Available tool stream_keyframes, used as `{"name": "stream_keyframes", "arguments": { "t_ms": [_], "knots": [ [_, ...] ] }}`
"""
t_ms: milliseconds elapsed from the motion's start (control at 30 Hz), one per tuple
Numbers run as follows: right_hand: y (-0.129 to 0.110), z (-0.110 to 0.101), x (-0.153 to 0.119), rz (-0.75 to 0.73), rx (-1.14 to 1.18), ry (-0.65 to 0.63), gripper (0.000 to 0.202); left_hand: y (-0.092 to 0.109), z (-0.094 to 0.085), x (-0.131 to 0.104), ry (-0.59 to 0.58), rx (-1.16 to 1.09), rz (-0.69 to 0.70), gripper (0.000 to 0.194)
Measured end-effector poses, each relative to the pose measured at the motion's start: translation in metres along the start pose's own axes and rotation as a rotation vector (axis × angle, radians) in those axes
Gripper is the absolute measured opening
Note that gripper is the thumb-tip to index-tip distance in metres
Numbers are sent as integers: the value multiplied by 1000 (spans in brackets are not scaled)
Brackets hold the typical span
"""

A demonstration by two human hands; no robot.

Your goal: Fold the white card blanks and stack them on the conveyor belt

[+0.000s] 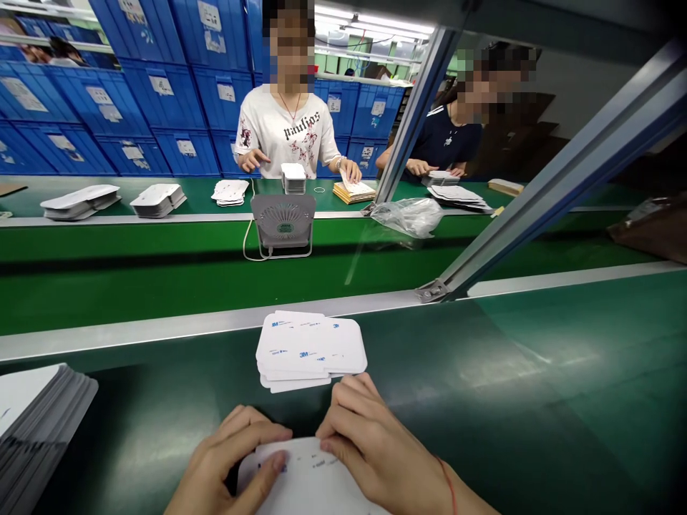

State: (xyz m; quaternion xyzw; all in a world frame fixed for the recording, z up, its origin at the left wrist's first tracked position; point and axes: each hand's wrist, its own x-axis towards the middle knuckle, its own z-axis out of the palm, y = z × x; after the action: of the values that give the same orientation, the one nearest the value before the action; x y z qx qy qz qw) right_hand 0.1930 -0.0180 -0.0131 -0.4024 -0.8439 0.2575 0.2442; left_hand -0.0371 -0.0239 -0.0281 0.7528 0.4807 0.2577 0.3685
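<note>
A white adhesive sheet (308, 478) with blue print and rounded corners lies low in front of me, its near part cut off by the view's edge. My left hand (230, 461) grips its upper left corner, thumb on top and fingers over the far edge. With bent fingers and thumb, my right hand (370, 443) pinches the far edge at the right. Whether there is one sheet or several under my hands, I cannot tell. Just beyond them sits a loose pile of white sheets (311, 350) printed with blue 3M marks.
A tall stack of white sheets (37, 422) stands at the left on the green worktop (515, 400). Beyond the metal edge (134, 329) runs a green belt (134, 286) with a small fan (284, 222). Two people work opposite, near a slanted metal post (558, 172) and blue bins (161, 100).
</note>
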Motion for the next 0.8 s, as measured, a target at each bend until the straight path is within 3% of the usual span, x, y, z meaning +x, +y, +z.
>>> {"name": "stream_keyframes", "arguments": {
  "t_ms": [100, 233, 467, 600, 800],
  "knots": [
    [6, 7, -1, -18, -45, -55, 14, 3, -5, 11, -53, 132, 135, 11],
    [13, 11, -1, -118, -141, -57, 13, 3, -6, 17, -125, 267, 153, 16],
    [18, 11, 1, -393, -334, 34, 24, -14, 7, 6, -31, 371, 344, 25],
    [19, 16, 3, -524, -417, 104, 32, -12, 8, 4, 12, 446, 450, 23],
    [22, 12, 4, -540, -419, 87, 32, -6, 8, 6, 39, 379, 445, 27]
  ]
}}
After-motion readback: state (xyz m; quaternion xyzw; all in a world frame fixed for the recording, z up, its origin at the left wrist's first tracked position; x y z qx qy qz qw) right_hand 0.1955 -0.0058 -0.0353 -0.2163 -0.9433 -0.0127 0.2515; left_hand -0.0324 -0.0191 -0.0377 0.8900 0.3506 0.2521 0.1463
